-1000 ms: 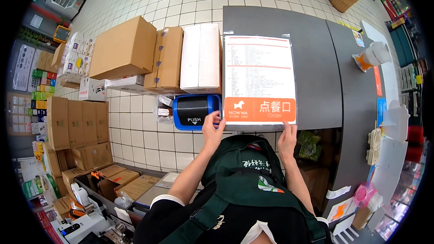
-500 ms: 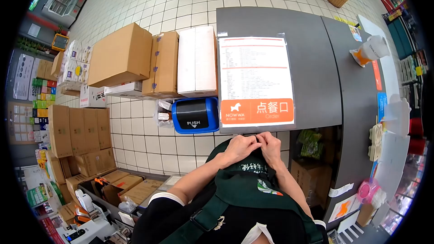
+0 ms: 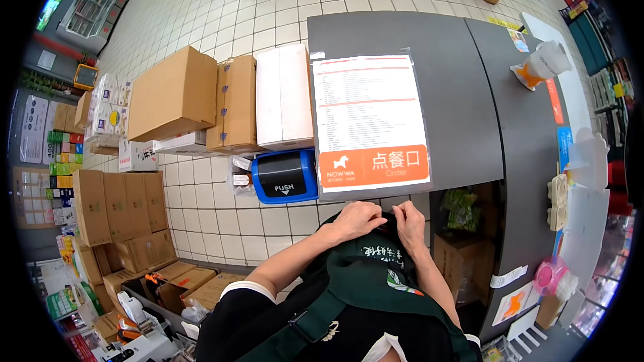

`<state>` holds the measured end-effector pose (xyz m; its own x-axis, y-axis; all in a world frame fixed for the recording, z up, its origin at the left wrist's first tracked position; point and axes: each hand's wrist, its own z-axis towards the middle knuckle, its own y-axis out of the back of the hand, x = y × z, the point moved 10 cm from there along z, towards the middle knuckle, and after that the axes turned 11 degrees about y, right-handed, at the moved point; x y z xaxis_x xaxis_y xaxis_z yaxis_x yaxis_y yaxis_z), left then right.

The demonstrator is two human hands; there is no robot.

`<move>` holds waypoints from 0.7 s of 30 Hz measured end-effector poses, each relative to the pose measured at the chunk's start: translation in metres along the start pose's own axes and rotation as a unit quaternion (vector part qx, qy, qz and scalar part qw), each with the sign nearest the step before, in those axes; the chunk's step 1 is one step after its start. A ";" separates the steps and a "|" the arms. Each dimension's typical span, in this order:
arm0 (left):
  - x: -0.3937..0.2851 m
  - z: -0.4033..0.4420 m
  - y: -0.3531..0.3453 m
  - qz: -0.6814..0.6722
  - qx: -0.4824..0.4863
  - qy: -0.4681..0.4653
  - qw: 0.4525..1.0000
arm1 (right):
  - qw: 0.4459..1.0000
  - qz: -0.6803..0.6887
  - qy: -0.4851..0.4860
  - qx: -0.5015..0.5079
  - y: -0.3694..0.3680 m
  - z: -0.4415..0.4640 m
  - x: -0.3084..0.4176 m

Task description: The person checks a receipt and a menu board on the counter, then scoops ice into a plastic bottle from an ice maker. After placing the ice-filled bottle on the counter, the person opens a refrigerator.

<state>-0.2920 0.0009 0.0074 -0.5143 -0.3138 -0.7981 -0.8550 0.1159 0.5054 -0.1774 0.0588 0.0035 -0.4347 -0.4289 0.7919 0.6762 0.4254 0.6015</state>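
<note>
A laminated order sheet point(image 3: 367, 117) with an orange lower band lies on the dark grey counter point(image 3: 456, 107). Below its bottom edge, close to my body, are both hands over the dark green apron point(image 3: 349, 269). My left hand point(image 3: 359, 220) has its fingers curled together at the apron's top; whatever lies between them is too small to tell. A small gap to the right, my right hand point(image 3: 409, 222) is closed too, thumb and fingers pinched, its contents hidden. Neither hand touches the sheet.
A blue bin point(image 3: 285, 175) with a black PUSH lid stands left of the counter. Cardboard boxes point(image 3: 174, 94) are behind it, with more stacked at the left. A cup point(image 3: 542, 66) and an egg-carton-like tray point(image 3: 557, 202) are on the right.
Both hands have left the sheet's lower edge and come together over the apron, then moved slightly apart. The view has shifted, so the counter appears farther left.
</note>
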 end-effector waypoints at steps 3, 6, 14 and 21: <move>-0.010 0.002 -0.006 -0.004 0.010 0.011 1.000 | 1.000 0.009 0.016 -0.014 0.006 0.000 -0.002; -0.014 0.004 -0.019 0.005 0.018 0.021 1.000 | 0.999 0.022 0.037 -0.021 0.015 0.000 -0.002; -0.057 0.002 -0.071 0.036 0.056 -0.006 0.998 | 1.000 0.000 0.011 -0.008 0.067 -0.027 -0.034; -0.106 0.007 -0.129 0.053 0.120 -0.028 0.991 | 0.997 -0.013 -0.010 -0.076 0.137 -0.078 -0.089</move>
<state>-0.1273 0.0254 0.0248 -0.5998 -0.2363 -0.7645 -0.7833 0.3684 0.5008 0.0007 0.0929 0.0068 -0.4641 -0.4208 0.7794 0.7466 0.2876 0.5998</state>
